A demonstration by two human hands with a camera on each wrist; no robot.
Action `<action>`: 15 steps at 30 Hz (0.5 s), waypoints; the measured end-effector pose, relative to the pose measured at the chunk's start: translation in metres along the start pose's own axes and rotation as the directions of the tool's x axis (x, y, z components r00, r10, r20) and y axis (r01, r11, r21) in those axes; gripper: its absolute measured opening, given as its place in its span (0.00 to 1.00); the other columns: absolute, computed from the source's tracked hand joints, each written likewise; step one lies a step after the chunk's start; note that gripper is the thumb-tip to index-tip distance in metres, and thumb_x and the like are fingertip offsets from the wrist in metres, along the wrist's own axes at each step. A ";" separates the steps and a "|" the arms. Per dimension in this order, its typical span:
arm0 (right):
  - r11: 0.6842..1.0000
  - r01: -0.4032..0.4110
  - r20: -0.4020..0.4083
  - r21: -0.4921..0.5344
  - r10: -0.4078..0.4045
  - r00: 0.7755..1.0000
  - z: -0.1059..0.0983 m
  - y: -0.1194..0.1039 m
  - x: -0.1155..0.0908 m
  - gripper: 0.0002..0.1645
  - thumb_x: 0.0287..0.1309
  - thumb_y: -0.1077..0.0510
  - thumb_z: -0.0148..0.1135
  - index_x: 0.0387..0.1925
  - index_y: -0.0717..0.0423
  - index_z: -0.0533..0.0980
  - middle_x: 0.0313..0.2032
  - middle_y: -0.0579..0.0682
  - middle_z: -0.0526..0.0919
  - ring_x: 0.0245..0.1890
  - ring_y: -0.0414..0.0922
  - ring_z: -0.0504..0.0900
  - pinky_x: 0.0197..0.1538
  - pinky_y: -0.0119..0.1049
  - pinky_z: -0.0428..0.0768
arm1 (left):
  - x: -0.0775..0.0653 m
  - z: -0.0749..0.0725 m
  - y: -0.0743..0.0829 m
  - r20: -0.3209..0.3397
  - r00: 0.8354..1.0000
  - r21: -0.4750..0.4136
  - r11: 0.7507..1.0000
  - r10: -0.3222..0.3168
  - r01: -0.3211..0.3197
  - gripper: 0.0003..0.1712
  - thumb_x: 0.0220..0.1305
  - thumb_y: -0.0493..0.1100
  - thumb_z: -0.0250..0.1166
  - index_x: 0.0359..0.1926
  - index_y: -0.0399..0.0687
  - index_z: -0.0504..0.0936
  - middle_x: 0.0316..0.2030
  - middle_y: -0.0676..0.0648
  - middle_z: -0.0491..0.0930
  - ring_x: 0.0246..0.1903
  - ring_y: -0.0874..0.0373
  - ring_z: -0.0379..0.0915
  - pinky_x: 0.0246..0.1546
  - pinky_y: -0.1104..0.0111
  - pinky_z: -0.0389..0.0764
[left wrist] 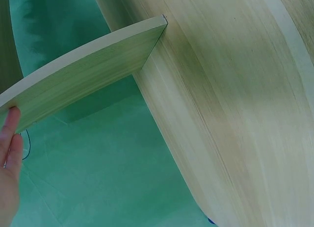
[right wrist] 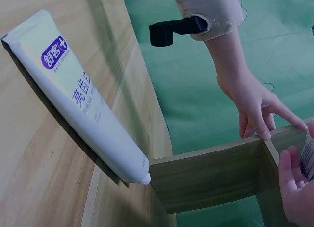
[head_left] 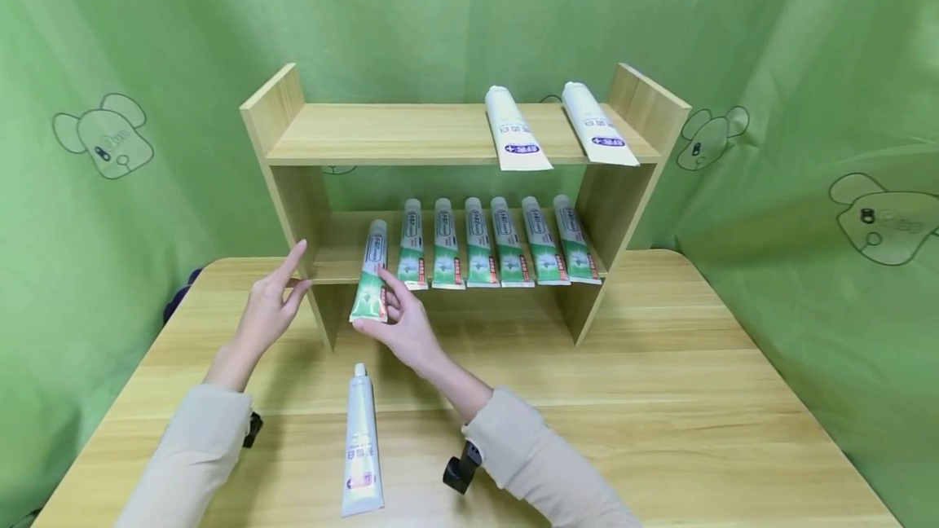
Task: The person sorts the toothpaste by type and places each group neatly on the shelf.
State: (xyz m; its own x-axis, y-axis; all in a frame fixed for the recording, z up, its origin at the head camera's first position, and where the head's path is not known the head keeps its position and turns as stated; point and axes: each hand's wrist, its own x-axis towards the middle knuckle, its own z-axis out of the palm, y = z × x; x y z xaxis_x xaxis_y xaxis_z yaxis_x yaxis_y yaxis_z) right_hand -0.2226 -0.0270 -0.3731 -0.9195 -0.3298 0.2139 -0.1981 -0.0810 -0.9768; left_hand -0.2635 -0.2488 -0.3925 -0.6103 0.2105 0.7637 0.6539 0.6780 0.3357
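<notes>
My right hand grips a green-and-white toothpaste tube near its flat crimped end. The tube overlaps the left part of the lower shelf, its cap toward the back. To its right, several matching tubes lie in a row with caps to the rear. With index finger stretched out, my left hand touches the front edge of the rack's left side panel. In the left wrist view, straight fingers rest against that panel.
A white toothpaste tube lies on the wooden table in front of the rack, cap toward it. Two more white tubes lie on the right of the upper shelf, their flat ends overhanging the front edge. Green curtain surrounds the table.
</notes>
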 end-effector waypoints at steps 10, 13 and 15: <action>0.998 0.062 -0.086 0.011 -0.061 0.994 0.011 -0.016 -0.004 0.38 0.49 0.74 0.61 0.62 0.69 0.59 0.44 0.70 0.76 0.34 0.56 0.81 0.37 0.32 0.83 | 0.000 -0.001 0.000 -0.007 1.000 0.005 1.000 0.010 -0.010 0.41 0.51 0.26 0.63 0.66 0.45 0.60 0.47 0.28 0.75 0.29 0.40 0.79 0.20 0.59 0.79; 0.996 0.089 -0.107 0.001 -0.088 0.990 0.013 -0.011 -0.001 0.35 0.48 0.74 0.61 0.60 0.69 0.61 0.43 0.70 0.77 0.32 0.54 0.81 0.36 0.35 0.83 | 0.000 0.000 0.000 -0.001 1.000 0.000 1.000 0.004 -0.004 0.40 0.52 0.26 0.63 0.66 0.45 0.60 0.48 0.28 0.74 0.29 0.40 0.79 0.20 0.59 0.80; 0.996 0.093 -0.116 -0.013 -0.093 0.989 0.015 -0.011 -0.001 0.34 0.49 0.73 0.61 0.59 0.69 0.62 0.43 0.69 0.78 0.31 0.55 0.81 0.37 0.37 0.83 | -0.001 0.000 -0.001 0.004 1.000 -0.001 1.000 -0.004 0.004 0.40 0.52 0.27 0.63 0.66 0.46 0.59 0.48 0.28 0.74 0.29 0.40 0.79 0.22 0.57 0.80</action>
State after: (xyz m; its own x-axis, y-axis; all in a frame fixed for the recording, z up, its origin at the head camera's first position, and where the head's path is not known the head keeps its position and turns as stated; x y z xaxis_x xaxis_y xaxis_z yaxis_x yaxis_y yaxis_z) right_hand -0.2147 -0.0396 -0.3622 -0.9301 -0.2094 0.3017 -0.2867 -0.0993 -0.9529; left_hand -0.2638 -0.2490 -0.3935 -0.6148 0.2101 0.7602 0.6515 0.6784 0.3394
